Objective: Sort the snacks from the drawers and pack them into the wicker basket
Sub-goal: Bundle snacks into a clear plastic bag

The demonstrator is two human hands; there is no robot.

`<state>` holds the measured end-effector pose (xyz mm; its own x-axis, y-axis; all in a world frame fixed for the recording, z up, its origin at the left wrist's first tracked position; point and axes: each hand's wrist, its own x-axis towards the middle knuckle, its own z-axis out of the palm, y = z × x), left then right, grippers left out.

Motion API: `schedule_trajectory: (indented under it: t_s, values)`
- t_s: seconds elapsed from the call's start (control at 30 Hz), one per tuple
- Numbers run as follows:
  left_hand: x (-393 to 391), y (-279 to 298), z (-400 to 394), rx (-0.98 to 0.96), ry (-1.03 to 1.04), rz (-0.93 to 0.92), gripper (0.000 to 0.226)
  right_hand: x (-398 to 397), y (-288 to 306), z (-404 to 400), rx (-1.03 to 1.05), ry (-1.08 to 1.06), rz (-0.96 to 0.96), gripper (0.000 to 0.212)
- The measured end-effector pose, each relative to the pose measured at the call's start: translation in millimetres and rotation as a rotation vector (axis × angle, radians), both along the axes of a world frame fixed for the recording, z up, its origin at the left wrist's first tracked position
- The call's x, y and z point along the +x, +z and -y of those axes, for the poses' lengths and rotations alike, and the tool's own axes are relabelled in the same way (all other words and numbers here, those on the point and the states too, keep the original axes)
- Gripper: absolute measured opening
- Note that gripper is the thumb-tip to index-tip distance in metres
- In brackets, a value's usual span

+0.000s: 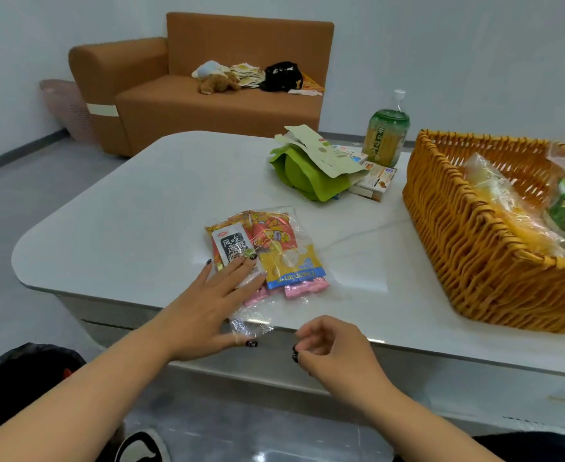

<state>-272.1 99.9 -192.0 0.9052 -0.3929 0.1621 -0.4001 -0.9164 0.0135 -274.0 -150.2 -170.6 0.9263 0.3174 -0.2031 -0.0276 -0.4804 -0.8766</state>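
A clear plastic bag [284,255] of small snack packets lies on the white table [141,201] near its front edge. Inside it are a white-and-black packet [233,245], a red one, a yellow-and-blue one [291,265] and pink ones. My left hand [208,305] lies flat with straight fingers pressing on the bag's left side. My right hand [334,348] hovers just in front of the table edge, fingers loosely curled and holding nothing. The wicker basket [467,248] stands at the right and holds several wrapped snacks.
Behind the bag lie a green pouch [304,175] with torn paper packaging, small snack boxes [374,183] and a green drinks bottle [387,135]. A brown sofa [208,98] with a soft toy and clutter stands beyond the table. A pink bin [64,108] is at its left.
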Motion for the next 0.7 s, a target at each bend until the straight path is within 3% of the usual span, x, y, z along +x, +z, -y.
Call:
schedule_trajectory:
  t_s: [0.1, 0.23, 0.33, 0.43, 0.6, 0.7]
  values:
    - [6.9, -5.3, 0.5, 0.129, -0.066, 0.109, 0.079, 8.4, -2.8, 14.4, -0.031, -0.024, 0.177, 0.023]
    - [2.7, -11.8, -3.0, 0.137, -0.12, 0.235, 0.059, 16.9, -9.3, 22.9, -0.018, -0.025, 0.389, 0.027]
    - [-1.8, -6.1, -4.9, 0.122, -0.144, 0.306, 0.041, 26.9, -17.4, 31.5, -0.11, -0.026, 0.575, 0.043]
    - [-8.9, -6.8, -5.6, 0.11, -0.173, 0.3, 0.042, 37.5, -24.0, 39.9, -0.175, 0.041, 0.719, 0.063]
    - [-25.7, 8.7, 0.0, -0.101, -0.149, 0.282, 0.041, 51.8, -27.4, 52.5, -0.234, 0.404, 0.791, 0.083]
    - [-32.0, 28.7, 6.2, -0.246, -0.102, 0.288, 0.04, 52.3, -25.6, 51.1, -0.165, 0.334, 0.906, 0.065]
